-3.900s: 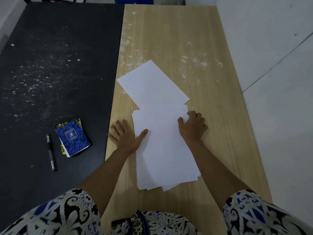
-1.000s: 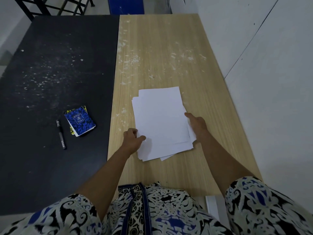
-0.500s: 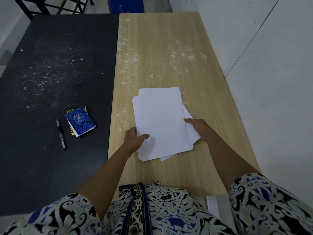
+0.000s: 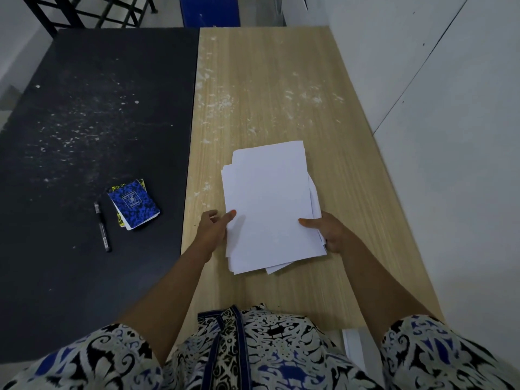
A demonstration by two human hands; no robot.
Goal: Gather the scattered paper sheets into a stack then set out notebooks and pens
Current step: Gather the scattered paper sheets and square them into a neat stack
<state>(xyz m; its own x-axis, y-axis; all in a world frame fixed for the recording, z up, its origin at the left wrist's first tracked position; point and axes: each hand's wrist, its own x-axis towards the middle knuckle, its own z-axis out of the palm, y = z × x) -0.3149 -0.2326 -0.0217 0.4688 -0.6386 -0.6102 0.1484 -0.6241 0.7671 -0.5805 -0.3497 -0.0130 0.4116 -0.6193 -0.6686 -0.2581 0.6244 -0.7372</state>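
Both hands pinch the paper stack (image 4: 267, 204) on the wooden table (image 4: 281, 80): left hand (image 4: 212, 230) thumb on top, right hand (image 4: 332, 232) likewise. Blue notebook (image 4: 133, 204) and pen (image 4: 102, 226) lie on the black table (image 4: 84, 108) beside.

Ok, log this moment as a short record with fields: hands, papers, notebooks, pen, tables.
left hand: grips the left edge of the papers, thumb on top
right hand: grips the right edge, thumb on top
papers: one rough stack on the wood table, a few sheets jutting out at the near and right edges
notebooks: blue one lying on a yellow one, on the black table
pen: black, lying just left of the notebooks
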